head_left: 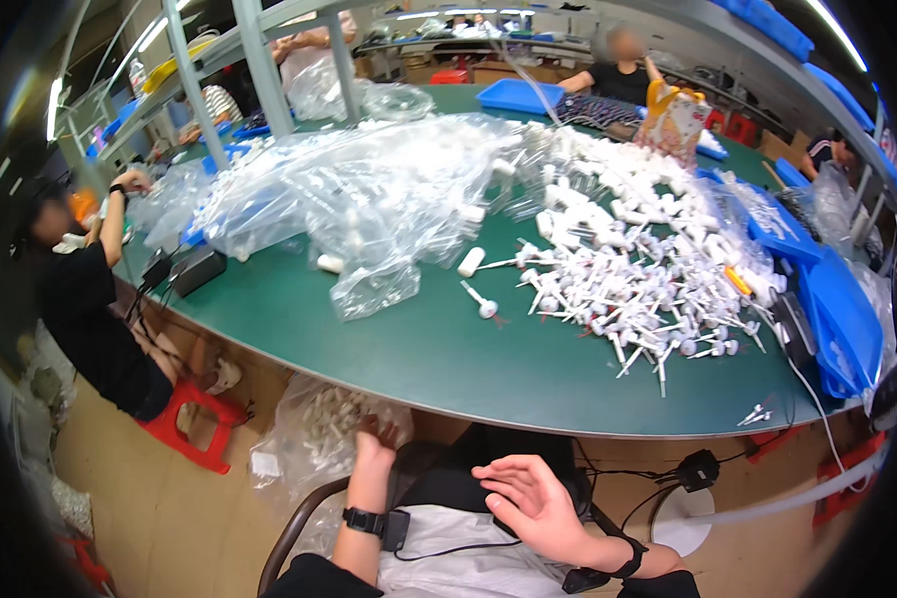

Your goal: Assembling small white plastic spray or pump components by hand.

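My left hand (377, 439) is low by the table's front edge, beside a clear plastic bag (294, 424) of small whitish parts. Its shaded fingers look spread, with nothing visible in them. Over my lap, my right hand (536, 503) is raised with its fingers stretched out and nothing held. Beyond both hands, a large pile of small white parts with thin stems (618, 289) covers the right of the green table (418, 359). One loose stemmed part (484, 305) and a white cylinder (471, 262) lie left of that pile.
Large clear plastic bags (369, 179) spread over the table's middle. Blue trays (839, 319) stand at right, near a cable. A black power adapter (199, 269) sits at the left edge. One person (95, 299) sits at left on a red stool (197, 424); another (618, 78) sits across.
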Motion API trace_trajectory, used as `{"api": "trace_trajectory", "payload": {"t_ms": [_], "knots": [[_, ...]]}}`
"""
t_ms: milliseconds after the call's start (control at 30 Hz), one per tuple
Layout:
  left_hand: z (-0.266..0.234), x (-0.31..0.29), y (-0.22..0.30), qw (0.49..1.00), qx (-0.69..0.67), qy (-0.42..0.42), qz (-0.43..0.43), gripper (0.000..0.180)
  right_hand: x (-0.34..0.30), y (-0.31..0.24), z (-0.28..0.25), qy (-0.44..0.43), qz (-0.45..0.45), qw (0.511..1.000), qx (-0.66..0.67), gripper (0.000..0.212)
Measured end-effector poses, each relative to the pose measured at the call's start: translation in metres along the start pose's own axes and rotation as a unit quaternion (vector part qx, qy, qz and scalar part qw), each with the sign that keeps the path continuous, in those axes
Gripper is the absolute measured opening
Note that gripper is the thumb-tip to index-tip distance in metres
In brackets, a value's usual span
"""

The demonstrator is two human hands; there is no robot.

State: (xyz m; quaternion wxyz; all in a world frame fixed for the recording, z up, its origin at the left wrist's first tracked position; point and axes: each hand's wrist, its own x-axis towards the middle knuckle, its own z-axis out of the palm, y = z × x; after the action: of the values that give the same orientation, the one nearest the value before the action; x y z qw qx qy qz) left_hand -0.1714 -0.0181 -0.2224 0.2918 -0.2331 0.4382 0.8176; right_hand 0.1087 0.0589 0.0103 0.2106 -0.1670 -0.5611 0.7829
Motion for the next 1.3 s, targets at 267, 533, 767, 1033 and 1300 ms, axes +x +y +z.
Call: {"api": "trace_trajectory", "payload": {"t_ms": [267, 533, 767, 1033, 1300], "knots": [[0.035, -0.066, 0.055, 0.978, -0.017, -0.051, 0.202, 0.021, -0.031, -0.063, -0.007, -0.111, -0.245, 0.963, 0.009, 0.052], [0.109, -0.206, 0.082, 0.851, 0.016, -0.102, 0.514, 0.029, -0.040, -0.134, 0.010, -0.159, -0.489, 0.857, -0.025, 0.037], [0.133, -0.262, 0.098, 0.791, 0.006, -0.183, 0.584, 0.030, -0.034, -0.141, 0.029, -0.041, -0.491, 0.866, -0.092, 0.022], [0.131, -0.278, 0.100, 0.756, -0.005, -0.168, 0.632, 0.033, -0.064, -0.158, -0.021, -0.044, -0.493, 0.866, -0.075, 0.020], [0.127, -0.278, 0.109, 0.746, 0.002, -0.161, 0.646, 0.034, -0.039, -0.174, 0.006, -0.059, -0.501, 0.861, -0.069, 0.019]]}}
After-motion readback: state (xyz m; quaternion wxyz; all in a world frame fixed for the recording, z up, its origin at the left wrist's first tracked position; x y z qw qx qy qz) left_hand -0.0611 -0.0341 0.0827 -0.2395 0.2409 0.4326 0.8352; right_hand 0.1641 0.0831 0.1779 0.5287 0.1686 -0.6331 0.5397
